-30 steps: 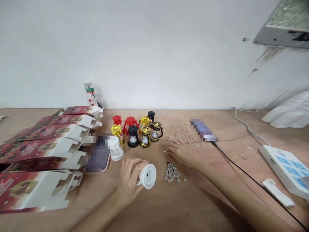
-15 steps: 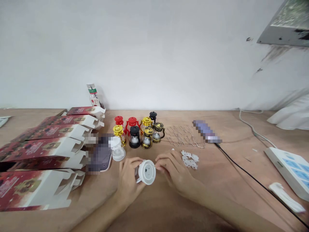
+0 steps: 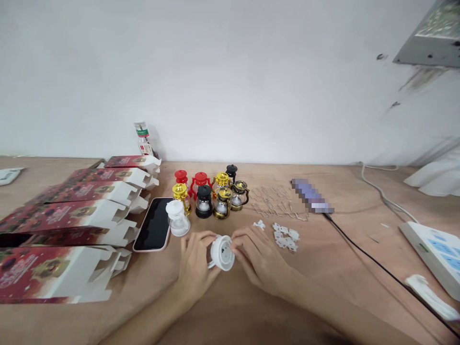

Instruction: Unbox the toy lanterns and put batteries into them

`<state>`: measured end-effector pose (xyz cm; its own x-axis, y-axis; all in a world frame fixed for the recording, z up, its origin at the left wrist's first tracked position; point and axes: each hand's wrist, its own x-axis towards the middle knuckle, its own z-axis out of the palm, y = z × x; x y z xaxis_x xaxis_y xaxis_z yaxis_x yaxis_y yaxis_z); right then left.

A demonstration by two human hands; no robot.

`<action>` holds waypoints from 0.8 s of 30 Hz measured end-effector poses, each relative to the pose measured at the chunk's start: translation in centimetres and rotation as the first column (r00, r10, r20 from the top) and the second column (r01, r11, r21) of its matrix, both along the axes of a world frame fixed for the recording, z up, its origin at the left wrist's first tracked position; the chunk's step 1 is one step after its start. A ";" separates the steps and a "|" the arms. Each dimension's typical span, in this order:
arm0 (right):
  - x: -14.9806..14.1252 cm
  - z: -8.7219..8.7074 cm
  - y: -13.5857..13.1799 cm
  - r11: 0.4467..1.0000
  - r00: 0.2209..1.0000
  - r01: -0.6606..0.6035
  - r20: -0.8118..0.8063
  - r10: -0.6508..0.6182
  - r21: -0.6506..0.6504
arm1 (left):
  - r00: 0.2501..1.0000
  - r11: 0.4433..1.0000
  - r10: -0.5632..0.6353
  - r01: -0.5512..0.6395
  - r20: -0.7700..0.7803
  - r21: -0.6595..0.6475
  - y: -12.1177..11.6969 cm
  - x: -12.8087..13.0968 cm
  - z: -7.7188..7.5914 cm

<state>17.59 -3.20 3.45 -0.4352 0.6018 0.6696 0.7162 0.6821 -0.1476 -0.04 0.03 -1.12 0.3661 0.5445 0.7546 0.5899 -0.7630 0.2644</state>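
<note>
My left hand [image 3: 197, 258] is wrapped round a small white lantern [image 3: 222, 253], tipped so that its round underside faces me and to the right. Dark spots show in the recess of that base. At the base's right rim are the pinched fingertips of my right hand [image 3: 260, 256]; what they hold, if anything, is hidden. Another white lantern [image 3: 178, 219] stands upright beyond my left hand. Behind it are several red, gold and black lanterns, such as a black one [image 3: 204, 203]. Small white plastic pieces [image 3: 285, 237] lie just past my right hand.
Red printed cartons [image 3: 82, 215] with open white flaps line the left side. A dark-screened phone [image 3: 154, 224] lies beside them. Bent wire pieces [image 3: 276, 203] are spread right of the lanterns. Farther right are a cabled phone [image 3: 312, 195] and a white power strip [image 3: 433, 254].
My right fingertips have moved onto the rim of the lantern's base, where they were just beside it. The view has shifted slightly, and my left hand keeps its hold.
</note>
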 end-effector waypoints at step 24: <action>0.4 -0.4 0.3 0.966 0.945 -0.146 -0.318 0.072 -0.215 | 0.995 0.993 -0.103 0.104 -0.008 0.057 -0.1 -0.2 -0.9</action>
<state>17.99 -2.88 3.01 -0.3043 0.7168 0.6274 0.5344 0.6737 -0.5105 -0.27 -0.05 -2.02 0.4219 0.4596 0.7815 0.5081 -0.8338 0.2160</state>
